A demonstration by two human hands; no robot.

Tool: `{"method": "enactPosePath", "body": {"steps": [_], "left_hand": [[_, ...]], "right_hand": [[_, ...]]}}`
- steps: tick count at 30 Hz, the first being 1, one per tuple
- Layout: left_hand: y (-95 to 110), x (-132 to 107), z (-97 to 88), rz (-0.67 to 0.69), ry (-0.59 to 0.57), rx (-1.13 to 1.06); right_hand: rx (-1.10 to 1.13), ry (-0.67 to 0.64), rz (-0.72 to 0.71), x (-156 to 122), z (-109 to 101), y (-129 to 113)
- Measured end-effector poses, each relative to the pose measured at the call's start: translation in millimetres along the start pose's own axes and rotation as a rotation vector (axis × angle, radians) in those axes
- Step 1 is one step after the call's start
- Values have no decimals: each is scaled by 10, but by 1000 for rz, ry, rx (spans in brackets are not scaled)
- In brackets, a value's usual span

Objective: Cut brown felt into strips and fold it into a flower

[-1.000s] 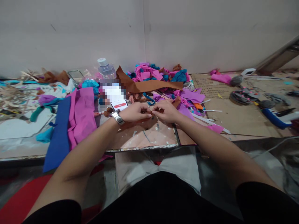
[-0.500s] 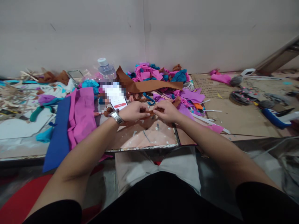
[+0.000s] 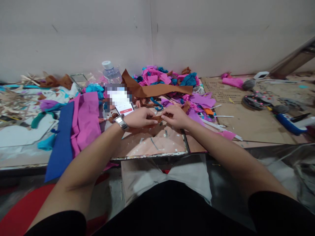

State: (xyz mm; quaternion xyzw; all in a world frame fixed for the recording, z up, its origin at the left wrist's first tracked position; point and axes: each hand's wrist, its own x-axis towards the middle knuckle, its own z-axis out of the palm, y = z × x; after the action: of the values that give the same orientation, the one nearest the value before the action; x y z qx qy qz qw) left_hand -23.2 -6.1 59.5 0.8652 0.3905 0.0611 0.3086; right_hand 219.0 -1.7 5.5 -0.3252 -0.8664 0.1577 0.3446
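Note:
Both hands pinch a narrow strip of brown crepe paper (image 3: 159,118) just above the table's middle. My left hand (image 3: 141,118), with a metal watch (image 3: 121,122) on its wrist, grips the strip between thumb and fingers. My right hand (image 3: 176,117) closes on it a short way to the right, and some brown paper shows past its knuckles. A larger brown crepe sheet (image 3: 162,90) lies behind the hands. A lit phone (image 3: 124,106) leans just beyond my left hand, its screen partly blurred out.
Pink crepe paper (image 3: 86,118) and a blue sheet (image 3: 60,141) overhang the front edge at left. A water bottle (image 3: 111,72) stands behind the phone. Crumpled scraps (image 3: 157,76) pile up at the back. At right are a pincushion (image 3: 256,101) and a blue tape dispenser (image 3: 290,124) on cardboard.
The left fingers have shifted very slightly on the brown strip, and a little more of it shows between the hands. Otherwise the scene looks the same.

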Motion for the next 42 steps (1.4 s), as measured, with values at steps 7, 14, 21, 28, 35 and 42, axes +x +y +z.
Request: {"method": "enactPosePath", "body": {"steps": [7,14,21,28,35,42], "left_hand": [[-89,3,-35,-34,-10,-59],[-179,59,-70,-50,74,-12],[-149,42,-74,-63,153,74],[-147,44,-83,-55,258,187],[-135,33,-108,-180,406,209],[-196,48,-97,-254,468,374]], "right_hand": [[-15,85,36,3,-5,54],[-3,175,134,0,-11,129],[0,188,168,-9,-4,164],[15,192,189,-2,-16,153],[20,239,244,-2,-29,180],[1,271,272,-5,-56,243]]}}
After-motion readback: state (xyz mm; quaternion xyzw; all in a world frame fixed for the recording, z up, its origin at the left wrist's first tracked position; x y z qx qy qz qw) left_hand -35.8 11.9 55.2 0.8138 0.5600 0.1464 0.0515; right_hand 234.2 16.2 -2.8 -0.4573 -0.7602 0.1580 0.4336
